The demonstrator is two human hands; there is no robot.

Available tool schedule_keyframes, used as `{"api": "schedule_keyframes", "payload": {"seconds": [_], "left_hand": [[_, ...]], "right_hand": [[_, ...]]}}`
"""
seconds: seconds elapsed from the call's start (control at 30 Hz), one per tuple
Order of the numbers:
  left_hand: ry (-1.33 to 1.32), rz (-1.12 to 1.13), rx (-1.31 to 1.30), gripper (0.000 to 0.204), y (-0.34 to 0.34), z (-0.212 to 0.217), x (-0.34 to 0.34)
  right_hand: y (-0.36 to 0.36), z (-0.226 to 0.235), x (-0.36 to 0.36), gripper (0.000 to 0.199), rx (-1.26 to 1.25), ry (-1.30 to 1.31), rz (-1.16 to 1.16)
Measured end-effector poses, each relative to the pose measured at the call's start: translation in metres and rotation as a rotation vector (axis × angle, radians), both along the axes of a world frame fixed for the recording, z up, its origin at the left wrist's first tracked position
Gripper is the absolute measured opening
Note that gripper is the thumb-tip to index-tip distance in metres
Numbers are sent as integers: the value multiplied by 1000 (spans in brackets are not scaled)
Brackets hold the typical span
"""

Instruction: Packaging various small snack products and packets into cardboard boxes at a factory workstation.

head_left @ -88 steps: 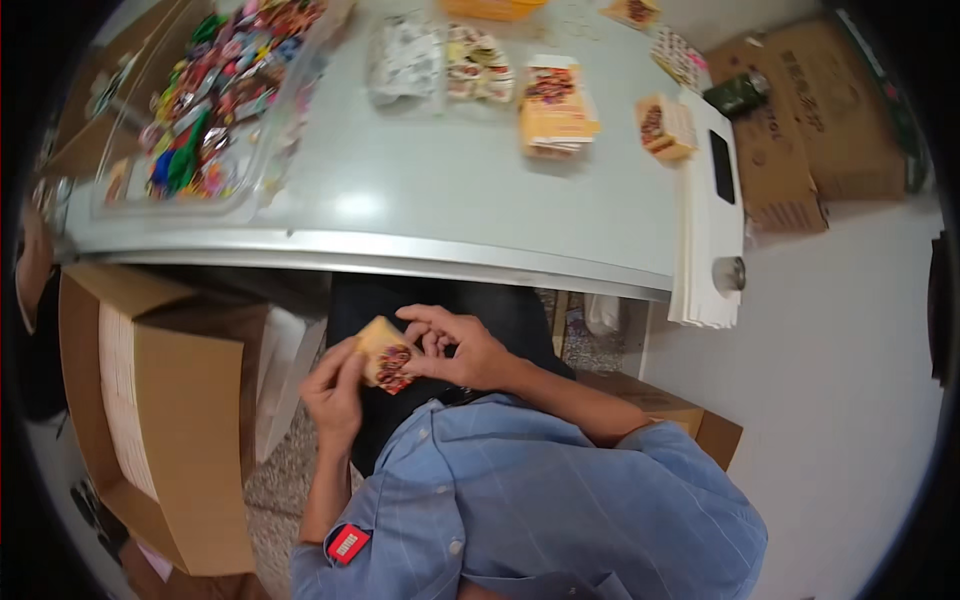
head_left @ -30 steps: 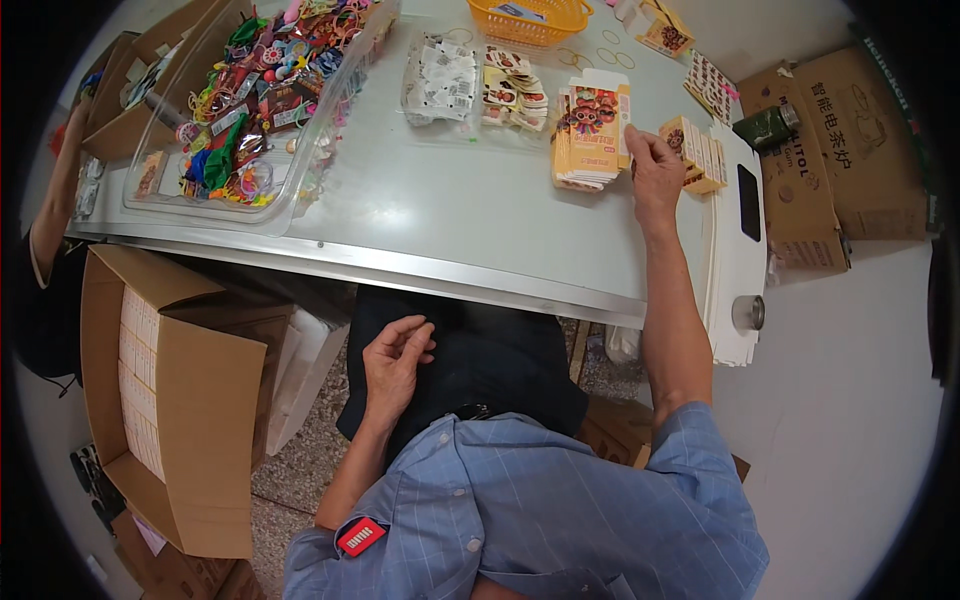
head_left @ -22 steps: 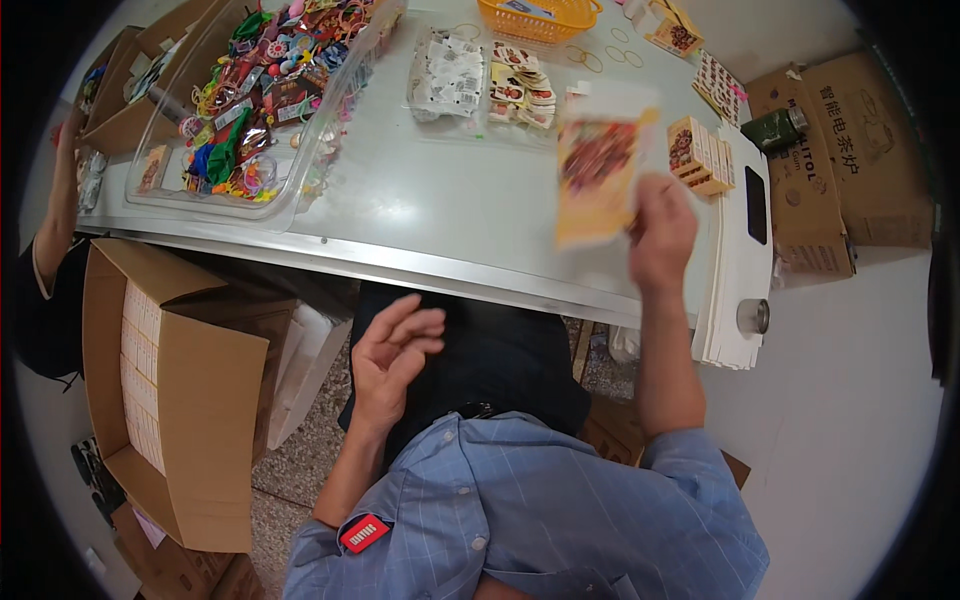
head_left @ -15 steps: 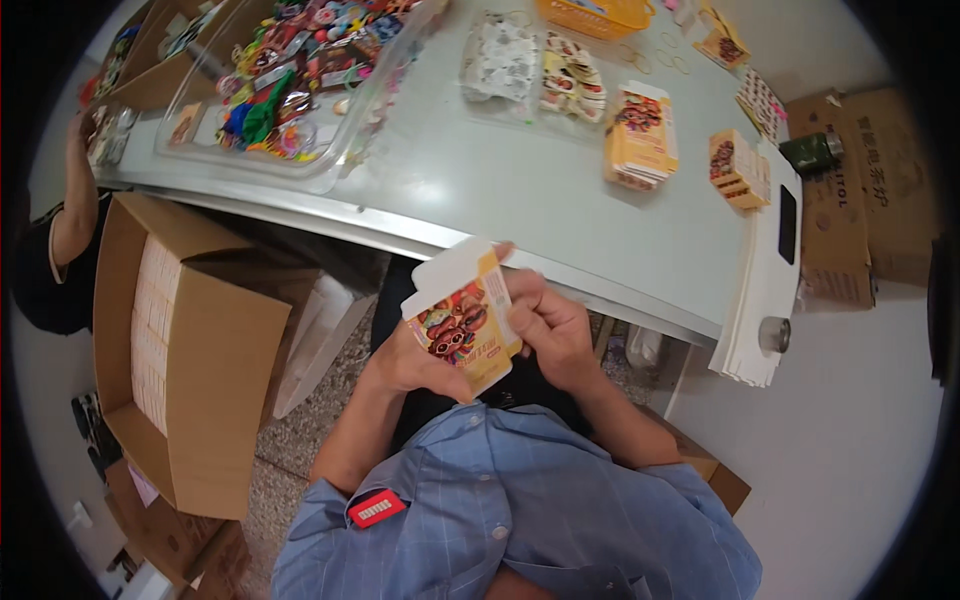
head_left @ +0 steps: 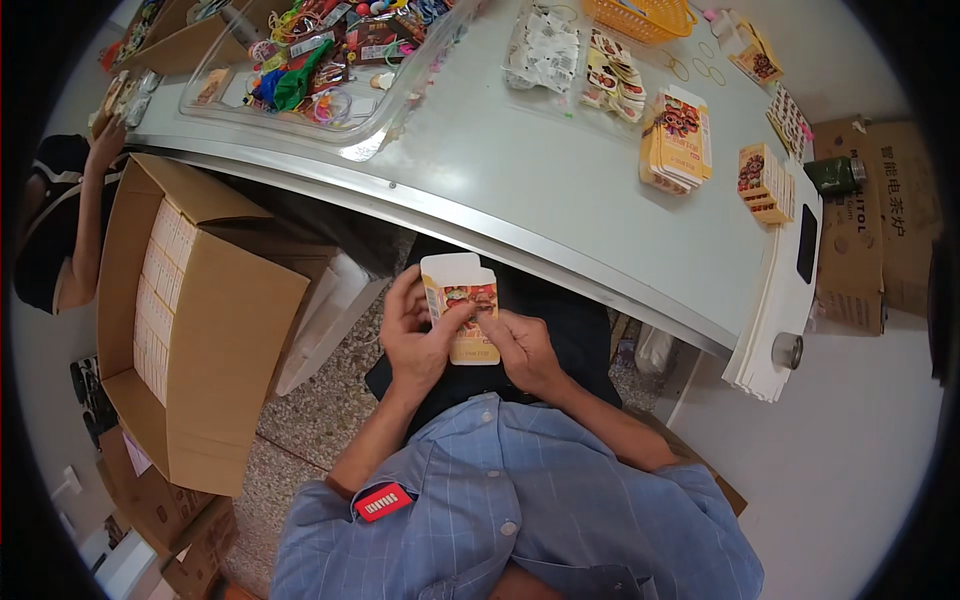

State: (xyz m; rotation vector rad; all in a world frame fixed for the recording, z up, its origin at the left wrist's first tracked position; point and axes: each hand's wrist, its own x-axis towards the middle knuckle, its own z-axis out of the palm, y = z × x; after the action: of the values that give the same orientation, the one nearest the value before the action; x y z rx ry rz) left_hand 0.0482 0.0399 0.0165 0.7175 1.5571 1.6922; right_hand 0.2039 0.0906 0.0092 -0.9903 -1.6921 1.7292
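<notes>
A: We've got the flat carton blank (head_left: 462, 318) in both hands, held over the lap, just below the near edge of the table (head_left: 520, 190). Left hand (head_left: 415, 335) wraps its left edge, fingers closed on it. Right hand (head_left: 522, 350) pinches the lower right corner.

B: Handling?

A: Thin printed card, so light and stiff along the creases but floppy across the panels. Looks glossy, probably a bit slippery. We'd grip at edges and fold lines, not mid-panel, or it dents. The top flap stands up, unfolded.

B: Containers?

A: Relative to the table: on its far left sits a clear plastic tray (head_left: 330, 95) full of mixed colourful small toys and trinkets. At the far edge there's an orange basket (head_left: 645, 15); we can't tell what's in it. Right of centre on the table lies a stack of flat blanks (head_left: 680, 135), with a smaller stack of cartons (head_left: 762, 182) beside it.

B: Off the table?

A: Left of the table, on the floor, an open cardboard box (head_left: 200, 320) holds rows of pale packed cartons along one side. Another person's hand (head_left: 105, 140) reaches at the table's left end.
</notes>
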Motion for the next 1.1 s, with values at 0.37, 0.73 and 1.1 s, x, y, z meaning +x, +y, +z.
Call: {"api": "schedule_keyframes", "payload": {"seconds": [0.37,0.73,1.1], "left_hand": [[-109,-126,-109,46,-48,-45,-18],[191,-489,-77,27,-36,-23,-44],[-13,-429,-112,11,-29,0,-43]], "right_hand": [[1,-25,-6,40,85,65,0],[10,-26,-5,8,80,199,15],[24,-16,1,15,58,259,148]]}}
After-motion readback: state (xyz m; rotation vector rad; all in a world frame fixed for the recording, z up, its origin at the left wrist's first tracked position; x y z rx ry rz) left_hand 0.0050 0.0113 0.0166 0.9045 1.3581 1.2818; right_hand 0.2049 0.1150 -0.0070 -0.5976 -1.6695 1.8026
